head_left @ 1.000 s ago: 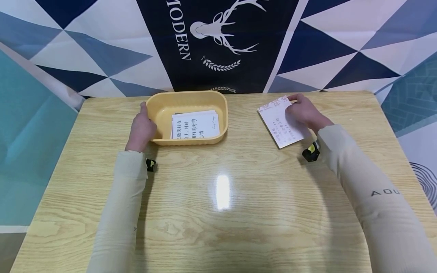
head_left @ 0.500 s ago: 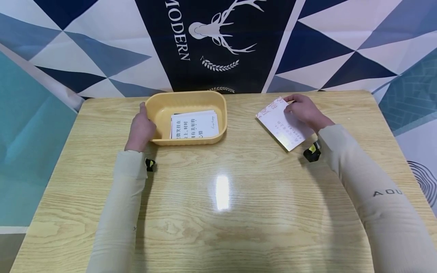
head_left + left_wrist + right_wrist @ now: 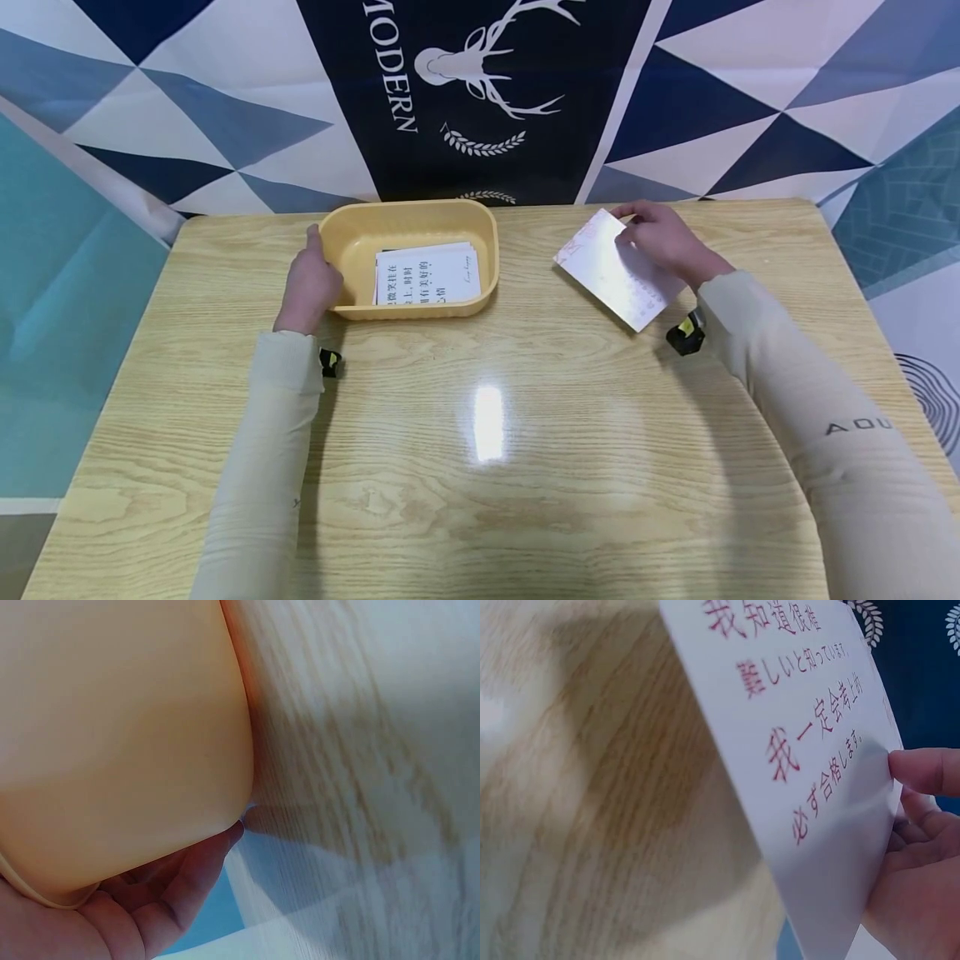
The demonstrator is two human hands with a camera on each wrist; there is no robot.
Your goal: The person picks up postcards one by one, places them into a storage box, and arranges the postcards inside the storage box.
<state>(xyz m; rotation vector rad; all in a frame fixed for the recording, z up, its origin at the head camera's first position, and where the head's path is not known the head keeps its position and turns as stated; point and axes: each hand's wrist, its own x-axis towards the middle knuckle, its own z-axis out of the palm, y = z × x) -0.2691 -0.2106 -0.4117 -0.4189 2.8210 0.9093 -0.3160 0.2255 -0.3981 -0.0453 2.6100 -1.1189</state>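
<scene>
At the back left of the table, a yellow plastic tub [image 3: 420, 218] holds a small stack of white printed cards [image 3: 431, 279]. My left hand [image 3: 309, 279] grips the tub's left end; the left wrist view shows its fingers [image 3: 180, 900] bent round the outside wall. Over on the right, my right hand [image 3: 663, 242] pinches a white card [image 3: 609, 268] by its edge between thumb and fingers. Red Chinese and Japanese lines run across that card in the right wrist view, where it tilts above the wood, casting a shadow.
The light wood table [image 3: 487, 517] ends at a wall covering [image 3: 480, 125] with a white deer head and triangles, directly behind the tub. A black wrist device [image 3: 684, 335] hangs under the right cuff, another [image 3: 330, 362] beside the left.
The card in my right hand has turned and tilted, its upper left corner shifting slightly left, and it now reflects more light. My left hand and the tub stay put.
</scene>
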